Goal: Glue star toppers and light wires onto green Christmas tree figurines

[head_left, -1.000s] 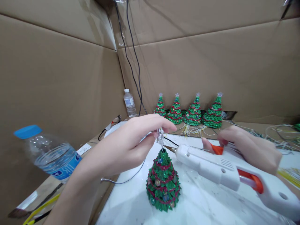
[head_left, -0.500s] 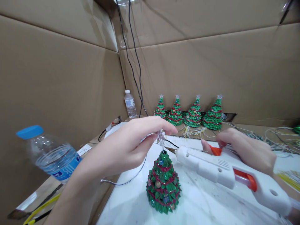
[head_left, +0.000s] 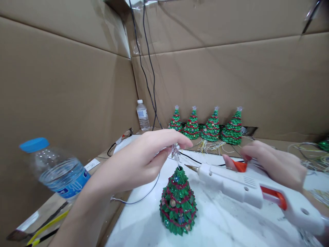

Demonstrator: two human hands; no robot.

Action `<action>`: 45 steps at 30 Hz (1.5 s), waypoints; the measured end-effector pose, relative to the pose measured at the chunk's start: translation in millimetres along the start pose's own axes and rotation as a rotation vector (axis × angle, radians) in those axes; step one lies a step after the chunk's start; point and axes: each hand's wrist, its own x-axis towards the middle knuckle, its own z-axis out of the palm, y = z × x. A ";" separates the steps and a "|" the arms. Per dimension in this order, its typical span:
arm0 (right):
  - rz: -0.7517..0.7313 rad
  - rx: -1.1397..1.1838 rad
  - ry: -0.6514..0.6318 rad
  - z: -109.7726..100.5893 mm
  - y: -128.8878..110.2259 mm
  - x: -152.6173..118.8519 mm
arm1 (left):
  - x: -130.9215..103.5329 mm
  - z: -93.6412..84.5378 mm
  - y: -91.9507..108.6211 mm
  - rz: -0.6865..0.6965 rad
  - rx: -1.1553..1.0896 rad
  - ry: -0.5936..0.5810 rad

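A small green Christmas tree figurine [head_left: 178,202] with red garlands stands upright on the white board [head_left: 218,226] in front of me. Just above its tip, my left hand [head_left: 151,156] pinches a clear star topper [head_left: 176,152] between thumb and fingers. A thin wire seems to run from the topper into the hole at the tree's top. My right hand [head_left: 272,164] grips a white hot glue gun [head_left: 241,187], thumb by its orange trigger. The gun's metal nozzle points left, a little apart from the tree's tip.
Several finished-looking trees with stars [head_left: 212,128] line the back cardboard wall [head_left: 231,75]. A large water bottle [head_left: 61,175] stands at left, a smaller bottle [head_left: 143,116] in the back corner. Loose wires [head_left: 308,154] lie at right, and black cables [head_left: 146,68] hang behind.
The glue gun has drawn back slightly to the right, so its nozzle is farther from the tree's tip. My left hand still holds the star above the tree.
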 end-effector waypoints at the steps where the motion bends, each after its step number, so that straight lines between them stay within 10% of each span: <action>1: 0.009 -0.002 0.006 -0.2 1.2 1.1 | -0.5 -0.1 0.2 -0.008 -0.003 -0.004; 7: 0.045 0.000 0.009 10.1 10.9 0.7 | -3.1 -1.1 2.4 -0.014 -0.006 -0.015; 16: 0.054 -0.057 -0.573 56.5 23.5 -29.5 | 1.0 -4.3 4.7 0.006 -0.043 -0.026; 29: 0.226 0.156 -0.974 82.8 11.4 -66.7 | -2.3 -5.3 7.1 0.050 0.016 0.029; 36: 0.287 0.333 -0.912 76.3 11.2 -49.9 | -1.1 -5.4 10.1 0.028 -0.069 0.074; 45: 0.361 0.900 -0.404 5.7 -44.2 64.2 | -2.1 -4.4 10.4 0.001 -0.152 0.113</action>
